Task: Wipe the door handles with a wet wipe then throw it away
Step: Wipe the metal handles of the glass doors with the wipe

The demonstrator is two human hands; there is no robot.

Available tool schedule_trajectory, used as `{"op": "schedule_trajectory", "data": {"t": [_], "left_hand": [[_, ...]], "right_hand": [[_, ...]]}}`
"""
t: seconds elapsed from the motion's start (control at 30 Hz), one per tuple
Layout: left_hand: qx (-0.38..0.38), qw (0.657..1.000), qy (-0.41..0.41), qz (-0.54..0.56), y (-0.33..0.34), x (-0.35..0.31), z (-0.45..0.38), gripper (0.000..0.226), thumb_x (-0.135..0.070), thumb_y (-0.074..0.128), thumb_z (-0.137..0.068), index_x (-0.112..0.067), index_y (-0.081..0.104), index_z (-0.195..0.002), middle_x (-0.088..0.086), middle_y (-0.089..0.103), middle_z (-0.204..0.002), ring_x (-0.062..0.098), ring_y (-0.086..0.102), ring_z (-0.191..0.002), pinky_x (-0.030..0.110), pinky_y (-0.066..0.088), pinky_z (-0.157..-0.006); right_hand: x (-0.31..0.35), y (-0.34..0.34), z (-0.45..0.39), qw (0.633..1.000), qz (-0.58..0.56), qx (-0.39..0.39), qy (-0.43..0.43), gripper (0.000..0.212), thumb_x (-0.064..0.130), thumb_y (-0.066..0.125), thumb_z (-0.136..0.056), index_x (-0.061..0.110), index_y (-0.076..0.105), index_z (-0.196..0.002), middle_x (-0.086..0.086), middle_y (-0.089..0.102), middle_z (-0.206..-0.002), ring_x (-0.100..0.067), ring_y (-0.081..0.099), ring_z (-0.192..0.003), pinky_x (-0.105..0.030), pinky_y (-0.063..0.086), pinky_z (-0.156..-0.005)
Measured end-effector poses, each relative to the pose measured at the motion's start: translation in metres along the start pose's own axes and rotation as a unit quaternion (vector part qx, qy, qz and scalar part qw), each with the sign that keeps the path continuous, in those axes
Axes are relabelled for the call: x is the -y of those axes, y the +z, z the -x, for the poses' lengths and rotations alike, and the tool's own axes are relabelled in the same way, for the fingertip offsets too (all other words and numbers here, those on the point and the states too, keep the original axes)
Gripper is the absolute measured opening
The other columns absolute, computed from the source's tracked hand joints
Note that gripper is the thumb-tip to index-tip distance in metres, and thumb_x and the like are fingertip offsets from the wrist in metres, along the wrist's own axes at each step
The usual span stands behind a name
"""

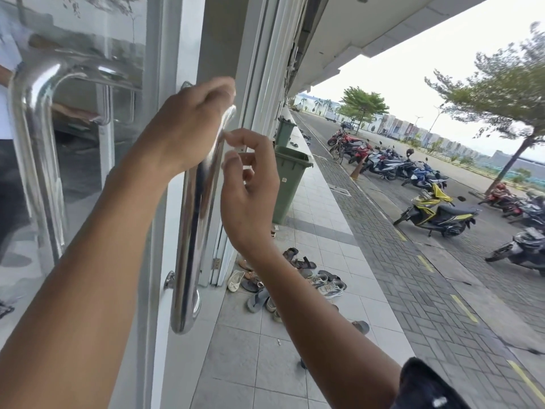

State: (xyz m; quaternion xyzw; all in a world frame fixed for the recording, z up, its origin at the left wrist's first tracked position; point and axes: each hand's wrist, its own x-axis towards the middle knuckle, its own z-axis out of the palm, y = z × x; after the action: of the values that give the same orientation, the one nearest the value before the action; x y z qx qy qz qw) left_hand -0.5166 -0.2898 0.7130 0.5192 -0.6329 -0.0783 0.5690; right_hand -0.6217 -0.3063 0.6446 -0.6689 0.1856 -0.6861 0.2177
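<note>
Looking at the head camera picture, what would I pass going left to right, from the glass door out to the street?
Left door handle → left hand gripping the right door handle → right hand → green bin → yellow scooter.

Two door handles on glass door: one [35, 149] at far left, other [191, 231] right of it, at door edge. Left hand [188, 125] on upper part of second handle, right hand [247, 184] just right of it. Bin [287, 184] on pavement behind hands, second bin [284, 132] farther back. Shoes [295, 284] on tiles below right hand. Motorbikes [436, 211] parked at right.
</note>
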Motion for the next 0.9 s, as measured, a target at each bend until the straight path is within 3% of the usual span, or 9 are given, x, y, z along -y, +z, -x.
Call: {"op": "schedule_trajectory", "data": {"t": [0.13,0.23,0.3,0.37,0.5,0.6,0.77,0.83,0.9], "left_hand": [[0.036,0.998,-0.056,0.022,-0.005,-0.001,-0.006,0.049,-0.056,0.026,-0.09,-0.038,0.057,-0.123,-0.006,0.053,-0.14,0.011,0.046,-0.131,0.038,0.028,-0.115],[0.003,0.998,-0.057,0.009,-0.001,0.0,0.0,0.031,-0.049,0.025,-0.098,-0.031,0.051,-0.098,-0.007,0.057,-0.113,0.009,0.051,-0.103,0.032,0.034,-0.092],[-0.047,0.996,-0.066,0.02,0.003,0.002,0.01,0.036,-0.049,0.028,-0.099,-0.03,0.056,-0.087,-0.013,0.062,-0.091,-0.003,0.056,-0.081,0.027,0.038,-0.078],[-0.074,0.992,-0.07,0.078,0.006,0.004,0.019,0.039,-0.051,0.033,-0.097,-0.035,0.062,-0.077,-0.018,0.065,-0.076,-0.016,0.057,-0.067,0.021,0.04,-0.077],[-0.089,0.971,-0.106,0.194,0.005,0.005,0.027,0.039,-0.051,0.046,-0.088,-0.031,0.074,-0.07,-0.007,0.071,-0.072,0.012,0.066,-0.073,0.048,0.05,-0.092],[-0.074,0.953,-0.134,0.261,0.004,0.007,0.028,0.037,-0.048,0.052,-0.086,-0.029,0.078,-0.068,-0.001,0.073,-0.074,0.019,0.069,-0.078,0.05,0.05,-0.097],[-0.096,0.941,-0.172,0.275,0.006,-0.001,0.024,0.047,-0.04,0.05,-0.097,-0.026,0.073,-0.06,-0.003,0.067,-0.067,0.015,0.065,-0.069,0.044,0.054,-0.083],[-0.133,0.958,-0.161,0.196,0.01,-0.007,0.023,0.056,-0.042,0.046,-0.099,-0.027,0.059,-0.047,-0.012,0.053,-0.05,0.007,0.053,-0.051,0.034,0.048,-0.068],[-0.16,0.974,-0.113,0.111,0.014,-0.008,0.025,0.05,-0.043,0.04,-0.102,-0.027,0.055,-0.057,-0.012,0.051,-0.055,0.004,0.045,-0.047,0.019,0.04,-0.055]], "right_hand": [[-0.004,-0.002,0.0,1.0,0.002,0.008,0.008,0.024,-0.006,0.049,-0.09,0.011,0.062,-0.101,-0.009,0.065,-0.108,-0.009,0.058,-0.08,-0.015,0.041,-0.064],[-0.005,-0.001,0.001,1.0,-0.005,0.014,0.024,0.022,-0.004,0.05,-0.092,0.013,0.062,-0.1,-0.007,0.065,-0.108,-0.008,0.056,-0.078,-0.017,0.041,-0.065],[-0.006,-0.002,0.002,0.999,-0.018,0.016,0.027,0.02,-0.002,0.052,-0.092,0.014,0.062,-0.099,-0.008,0.065,-0.107,-0.009,0.056,-0.077,-0.018,0.042,-0.065],[-0.006,-0.003,0.002,0.999,-0.03,0.02,0.027,0.02,-0.002,0.053,-0.093,0.015,0.061,-0.099,-0.009,0.065,-0.105,-0.009,0.055,-0.075,-0.019,0.042,-0.064],[-0.006,0.0,-0.002,0.998,-0.051,0.017,0.03,0.018,0.0,0.052,-0.094,0.015,0.059,-0.099,-0.01,0.064,-0.099,-0.015,0.055,-0.074,-0.027,0.043,-0.061],[-0.007,0.004,-0.002,0.998,-0.062,0.011,0.03,0.018,0.0,0.052,-0.095,0.017,0.058,-0.097,-0.01,0.064,-0.097,-0.024,0.058,-0.073,-0.043,0.048,-0.059],[-0.007,0.002,-0.003,0.998,-0.062,0.006,0.031,0.015,0.001,0.052,-0.095,0.013,0.06,-0.1,-0.004,0.065,-0.101,-0.027,0.06,-0.078,-0.048,0.052,-0.067],[-0.007,0.0,-0.003,0.997,-0.06,0.006,0.039,0.016,0.002,0.052,-0.095,0.015,0.06,-0.1,0.001,0.065,-0.101,-0.029,0.059,-0.075,-0.045,0.049,-0.062],[-0.006,-0.001,-0.003,0.998,-0.051,0.004,0.046,0.017,0.004,0.051,-0.094,0.017,0.06,-0.099,0.006,0.064,-0.101,-0.031,0.06,-0.075,-0.044,0.049,-0.061]]}}
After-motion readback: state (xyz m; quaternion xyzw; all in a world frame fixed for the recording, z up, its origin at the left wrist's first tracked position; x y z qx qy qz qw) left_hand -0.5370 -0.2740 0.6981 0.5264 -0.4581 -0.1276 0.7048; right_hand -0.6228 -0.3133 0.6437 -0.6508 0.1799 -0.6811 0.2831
